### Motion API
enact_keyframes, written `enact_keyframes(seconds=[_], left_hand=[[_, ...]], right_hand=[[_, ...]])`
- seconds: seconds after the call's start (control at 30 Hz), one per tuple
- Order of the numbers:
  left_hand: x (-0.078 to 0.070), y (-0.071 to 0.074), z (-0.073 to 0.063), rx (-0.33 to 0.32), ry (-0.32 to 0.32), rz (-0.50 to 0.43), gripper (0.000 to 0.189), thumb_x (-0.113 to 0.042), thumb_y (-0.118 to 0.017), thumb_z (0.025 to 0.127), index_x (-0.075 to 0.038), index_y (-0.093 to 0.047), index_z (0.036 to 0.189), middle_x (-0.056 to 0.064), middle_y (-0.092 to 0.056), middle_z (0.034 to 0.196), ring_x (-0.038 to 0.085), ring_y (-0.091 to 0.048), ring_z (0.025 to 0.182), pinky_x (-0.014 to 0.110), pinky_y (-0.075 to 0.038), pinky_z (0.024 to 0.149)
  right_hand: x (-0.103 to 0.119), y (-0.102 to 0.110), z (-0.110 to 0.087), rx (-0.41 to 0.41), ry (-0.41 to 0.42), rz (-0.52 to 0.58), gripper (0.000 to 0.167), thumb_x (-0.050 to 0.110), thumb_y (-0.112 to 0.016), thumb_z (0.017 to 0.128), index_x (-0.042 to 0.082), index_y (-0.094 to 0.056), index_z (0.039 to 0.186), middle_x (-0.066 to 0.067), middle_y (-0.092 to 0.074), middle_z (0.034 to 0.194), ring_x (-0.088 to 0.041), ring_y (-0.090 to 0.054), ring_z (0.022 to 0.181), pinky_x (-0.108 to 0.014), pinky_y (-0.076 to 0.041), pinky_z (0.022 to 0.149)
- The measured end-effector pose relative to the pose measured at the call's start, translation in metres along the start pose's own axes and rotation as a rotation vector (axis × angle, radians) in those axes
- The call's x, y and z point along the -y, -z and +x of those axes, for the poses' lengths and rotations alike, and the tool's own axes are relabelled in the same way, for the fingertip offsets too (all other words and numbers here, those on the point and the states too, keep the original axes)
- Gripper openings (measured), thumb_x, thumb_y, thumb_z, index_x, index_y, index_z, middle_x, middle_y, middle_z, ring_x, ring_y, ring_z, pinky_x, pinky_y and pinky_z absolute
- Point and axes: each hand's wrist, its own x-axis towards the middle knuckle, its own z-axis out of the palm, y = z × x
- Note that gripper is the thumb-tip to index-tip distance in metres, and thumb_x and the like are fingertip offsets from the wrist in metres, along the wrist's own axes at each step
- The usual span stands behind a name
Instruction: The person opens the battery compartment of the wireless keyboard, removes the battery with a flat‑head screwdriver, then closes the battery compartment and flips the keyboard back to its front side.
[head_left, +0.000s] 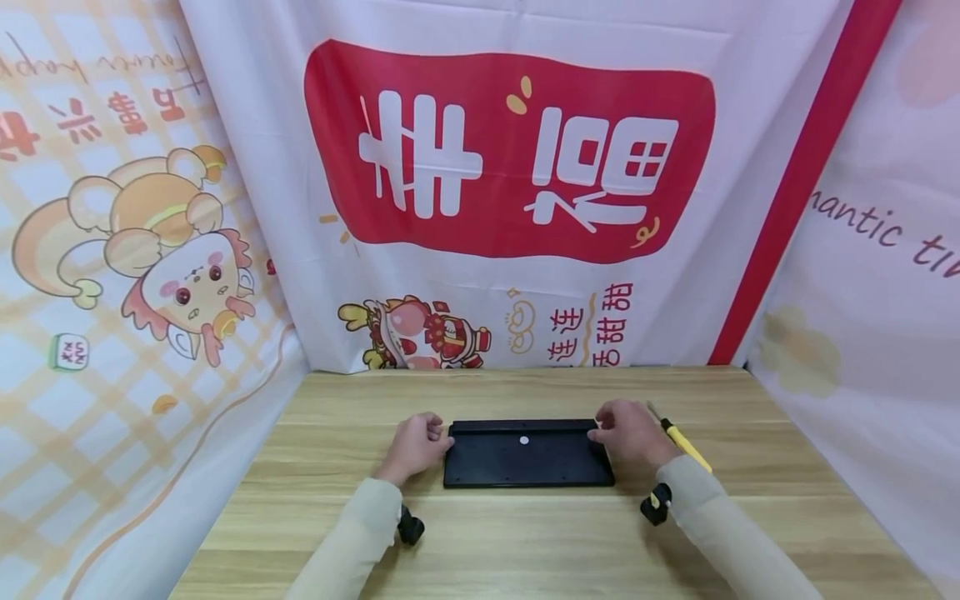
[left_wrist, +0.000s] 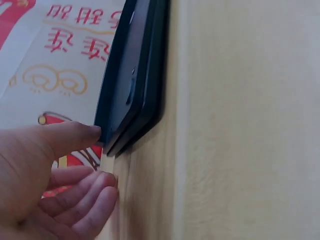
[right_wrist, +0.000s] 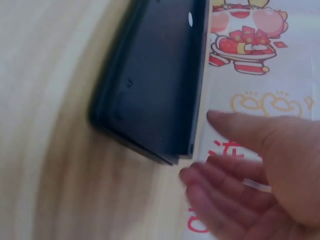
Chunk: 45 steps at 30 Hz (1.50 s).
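A black keyboard (head_left: 525, 462) lies face down on the wooden table, a raised bar along its far edge and a small white round sticker near the middle. At its far left corner is my left hand (head_left: 418, 443); in the left wrist view the thumb tip (left_wrist: 92, 134) is right at the edge while the other fingers curl loosely below. My right hand (head_left: 633, 432) is by the far right corner. The right wrist view shows its thumb (right_wrist: 235, 127) and fingers spread just off the keyboard (right_wrist: 155, 85), nothing between them.
Beside my right hand lies a screwdriver (head_left: 686, 444) with a yellow and black handle, its shaft pointing away. Printed cloth hangs behind the table (head_left: 517, 542) and along both sides.
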Motion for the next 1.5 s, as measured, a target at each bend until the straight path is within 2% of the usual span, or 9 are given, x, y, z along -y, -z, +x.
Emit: enact_keyframes(seconds=[0.2,0.4,0.53,0.63,0.83,1.07,1.13,1.37,1.5], left_hand=[[0.009,0.002,0.01,0.046,0.001,-0.114,0.042,-0.012,-0.081,0.093,0.003,-0.069,0.13,0.012,-0.076,0.113,0.023,-0.073,0.105,0.041,-0.062,0.094],[0.013,-0.002,0.015,0.054,-0.013,-0.128,0.038,-0.011,-0.081,0.093,0.001,-0.071,0.128,0.012,-0.075,0.116,0.024,-0.072,0.106,0.043,-0.061,0.096],[0.012,-0.004,0.017,0.065,-0.027,-0.121,0.03,-0.01,-0.08,0.094,-0.002,-0.073,0.122,0.012,-0.076,0.114,0.024,-0.072,0.104,0.044,-0.061,0.094],[0.011,-0.004,0.018,0.069,-0.037,-0.103,0.025,-0.01,-0.08,0.094,-0.004,-0.075,0.118,0.011,-0.077,0.111,0.022,-0.072,0.101,0.043,-0.062,0.092],[0.011,-0.006,0.019,0.059,-0.017,-0.082,0.021,-0.012,-0.08,0.094,-0.008,-0.077,0.115,0.008,-0.078,0.108,0.019,-0.071,0.098,0.041,-0.062,0.091],[0.012,-0.006,0.018,0.05,-0.008,-0.08,0.021,-0.014,-0.081,0.094,-0.01,-0.078,0.114,0.007,-0.078,0.108,0.018,-0.072,0.099,0.041,-0.062,0.091],[0.013,-0.006,0.019,0.05,-0.011,-0.08,0.021,-0.014,-0.081,0.094,-0.01,-0.077,0.114,0.007,-0.078,0.109,0.018,-0.072,0.098,0.041,-0.062,0.09],[0.014,-0.007,0.02,0.064,0.02,-0.086,0.022,-0.015,-0.081,0.094,-0.011,-0.077,0.115,0.005,-0.077,0.109,0.017,-0.071,0.099,0.04,-0.062,0.092],[0.013,-0.006,0.021,0.07,0.008,-0.079,0.024,-0.015,-0.081,0.094,-0.009,-0.077,0.116,0.006,-0.077,0.109,0.018,-0.071,0.099,0.041,-0.062,0.091]], right_hand=[[0.001,0.001,0.019,0.057,0.211,-0.096,0.034,0.019,-0.084,0.091,0.001,-0.076,0.118,-0.01,-0.078,0.105,-0.018,-0.071,0.093,-0.043,-0.062,0.086],[0.001,-0.002,0.034,0.068,0.417,-0.21,0.031,0.016,-0.086,0.09,0.001,-0.077,0.114,-0.01,-0.078,0.104,-0.021,-0.072,0.093,-0.041,-0.062,0.083],[0.001,-0.005,0.038,0.057,0.481,-0.235,0.024,0.012,-0.085,0.089,0.001,-0.077,0.108,-0.009,-0.077,0.099,-0.022,-0.072,0.089,-0.038,-0.062,0.078],[0.0,-0.008,0.04,0.048,0.482,-0.255,0.021,0.013,-0.085,0.09,0.004,-0.077,0.106,-0.007,-0.076,0.097,-0.019,-0.07,0.087,-0.035,-0.061,0.076],[-0.001,-0.015,0.041,0.039,0.417,-0.28,0.02,0.014,-0.086,0.09,0.009,-0.077,0.107,-0.001,-0.072,0.097,-0.01,-0.063,0.086,-0.033,-0.061,0.079],[0.0,-0.015,0.042,0.014,0.5,-0.311,0.015,0.01,-0.086,0.088,0.008,-0.077,0.1,-0.003,-0.071,0.094,-0.013,-0.066,0.085,-0.035,-0.061,0.079],[0.001,-0.014,0.044,0.028,0.496,-0.326,0.014,0.01,-0.086,0.088,0.009,-0.077,0.098,-0.002,-0.07,0.093,-0.013,-0.066,0.084,-0.035,-0.061,0.078],[0.008,-0.011,0.051,0.116,0.404,-0.365,0.011,0.012,-0.087,0.088,0.014,-0.077,0.092,0.003,-0.069,0.088,-0.01,-0.061,0.08,-0.033,-0.058,0.075],[0.017,-0.006,0.055,0.203,0.308,-0.341,0.011,0.012,-0.087,0.088,0.014,-0.076,0.088,0.004,-0.067,0.083,-0.011,-0.059,0.078,-0.034,-0.057,0.075]])
